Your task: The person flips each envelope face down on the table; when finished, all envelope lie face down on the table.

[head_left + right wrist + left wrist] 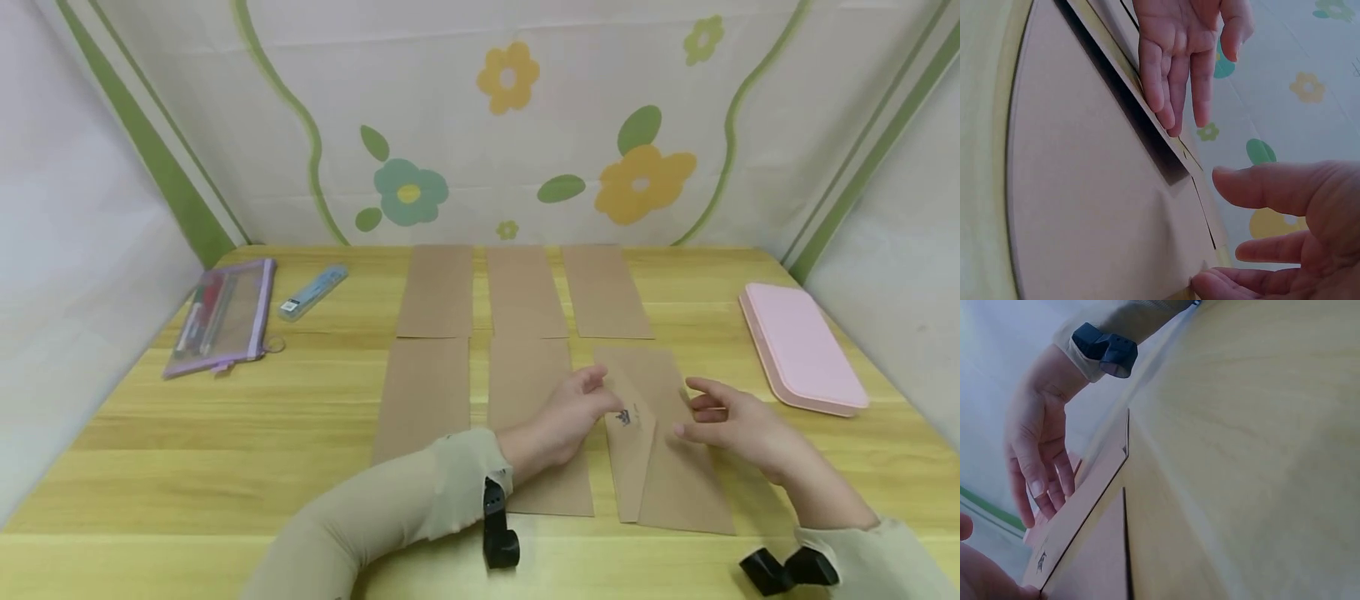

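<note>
At the front right of the table lies a brown kraft-paper envelope [686,475], its printed pointed flap [628,467] along the left side. My left hand [558,421] reaches across the neighbouring front envelope [517,367]. Its fingertips are right at the flap's left edge, with the fingers straight in the right wrist view. Over the same envelope's right edge, my right hand [738,425] has its fingers loosely bent and thumb apart. The right wrist view shows the flap [1129,106] standing slightly raised, a dark shadow beneath it.
Several more brown envelopes [435,292] lie in two rows. To the left are a purple-edged zip pouch [243,312] with pens and a small blue case [313,292]. A pink case [806,346] sits at the right. A flowered curtain [480,150] hangs behind the table.
</note>
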Available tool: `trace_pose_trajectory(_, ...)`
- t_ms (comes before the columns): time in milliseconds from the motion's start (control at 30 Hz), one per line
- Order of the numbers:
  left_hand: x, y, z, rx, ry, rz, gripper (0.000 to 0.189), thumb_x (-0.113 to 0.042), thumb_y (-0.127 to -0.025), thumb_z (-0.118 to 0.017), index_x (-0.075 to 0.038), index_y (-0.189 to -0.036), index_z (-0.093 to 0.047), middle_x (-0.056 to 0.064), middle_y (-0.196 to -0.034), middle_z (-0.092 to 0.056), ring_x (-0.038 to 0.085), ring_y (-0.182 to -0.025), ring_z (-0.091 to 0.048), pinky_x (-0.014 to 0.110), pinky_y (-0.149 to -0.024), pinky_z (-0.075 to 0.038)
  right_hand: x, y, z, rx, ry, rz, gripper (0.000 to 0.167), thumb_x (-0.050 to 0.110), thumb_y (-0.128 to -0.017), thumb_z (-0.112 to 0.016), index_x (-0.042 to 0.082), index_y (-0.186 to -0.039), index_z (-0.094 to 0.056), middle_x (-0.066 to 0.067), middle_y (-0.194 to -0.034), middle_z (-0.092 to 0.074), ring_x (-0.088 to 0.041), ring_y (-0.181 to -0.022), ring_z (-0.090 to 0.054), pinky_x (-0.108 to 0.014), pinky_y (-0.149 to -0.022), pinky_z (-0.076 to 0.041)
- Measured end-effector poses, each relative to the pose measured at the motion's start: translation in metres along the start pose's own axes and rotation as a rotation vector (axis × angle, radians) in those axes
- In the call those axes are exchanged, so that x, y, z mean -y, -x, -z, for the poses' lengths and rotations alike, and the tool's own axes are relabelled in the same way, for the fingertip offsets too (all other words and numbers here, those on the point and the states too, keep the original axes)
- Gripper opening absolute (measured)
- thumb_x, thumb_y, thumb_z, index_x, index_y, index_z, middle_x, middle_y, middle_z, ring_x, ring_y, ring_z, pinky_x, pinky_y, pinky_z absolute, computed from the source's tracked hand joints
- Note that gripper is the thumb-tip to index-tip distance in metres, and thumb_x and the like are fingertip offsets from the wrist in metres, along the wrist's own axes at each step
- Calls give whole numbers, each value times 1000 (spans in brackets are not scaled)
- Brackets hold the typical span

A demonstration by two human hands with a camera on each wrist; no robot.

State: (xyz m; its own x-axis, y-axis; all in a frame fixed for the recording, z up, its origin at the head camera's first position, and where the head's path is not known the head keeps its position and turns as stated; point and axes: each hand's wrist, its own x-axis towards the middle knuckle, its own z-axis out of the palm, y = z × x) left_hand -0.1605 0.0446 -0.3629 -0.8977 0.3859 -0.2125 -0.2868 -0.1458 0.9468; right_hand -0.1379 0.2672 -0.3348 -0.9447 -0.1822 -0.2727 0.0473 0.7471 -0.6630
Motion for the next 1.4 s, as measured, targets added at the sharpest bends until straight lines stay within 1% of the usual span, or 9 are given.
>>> trace_pose_trajectory(233,-1,-1,-4,-87,92,7,52,-7,-86,-55,1,-135,-40,18,-139,-40,32,-127,-41,40,-102,-39,3,1,1,11,-13,3,83,29,-84,-67,-11,-141,-21,-34,-126,-43,-47,-113,-47,-41,-81,-51)
trace_pose_trajectory(467,0,0,-2,-92,131,-16,52,-8,-87,-53,3,-135,-38,18,-140,-39,34,-125,-42,41,-102,-39,2,0,2,23,-17,8,80,28,-86,-65,-11,-140,-22,-35,-127,-42,-48,-114,-46,-45,-86,-49)
trace_pose_trajectory(667,4,0,-3,-124,57,-65,55,1,-81,-57,3,-133,-42,15,-131,-47,28,-120,-47,37,-100,-41,3,0,1,25,-45,-1,81,30,-85,-66,-10,-141,-23,-33,-128,-42,-47,-116,-45,-42,-86,-48)
trace_pose_trajectory(767,5,-1,0,-130,12,-95,56,4,-79,-58,1,-133,-43,11,-127,-50,22,-114,-50,31,-95,-45,5,-2,-1,11,-47,12,79,30,-85,-66,-9,-140,-26,-32,-127,-44,-46,-115,-46,-39,-85,-48)
trace_pose_trajectory(900,5,-3,7,-146,-35,-124,58,9,-77,-58,-2,-132,-45,6,-122,-51,14,-105,-50,22,-82,-47,5,-5,-4,-4,-90,51,71,25,-87,-64,-10,-138,-29,-31,-125,-47,-38,-111,-51,-27,-79,-48)
trace_pose_trajectory(1000,6,-3,12,-158,-77,-144,61,13,-74,-56,-3,-132,-46,4,-120,-52,12,-102,-50,19,-79,-46,6,-7,-6,-3,-143,64,68,22,-88,-62,-10,-138,-30,-30,-125,-47,-23,-106,-53,-19,-75,-47)
trace_pose_trajectory(1133,3,2,19,-166,-96,-182,63,17,-72,-54,-4,-132,-47,4,-119,-53,11,-101,-50,18,-76,-46,11,-11,-11,23,-240,46,69,22,-88,-62,-9,-139,-27,-30,-127,-44,-11,-100,-53,-19,-76,-49)
trace_pose_trajectory(1267,-2,7,24,-175,-67,-218,62,18,-73,-53,-3,-131,-48,7,-120,-53,13,-103,-51,18,-73,-46,17,-15,-18,46,-347,36,70,20,-88,-61,-10,-140,-25,-31,-128,-40,-9,-97,-55,-20,-78,-50)
trace_pose_trajectory(1400,-5,11,27,-185,-29,-252,62,18,-72,-54,0,-131,-47,11,-121,-53,16,-103,-52,18,-78,-47,22,-17,-28,41,-422,44,68,18,-90,-59,-12,-139,-23,-30,-128,-39,-3,-94,-55,-19,-81,-49)
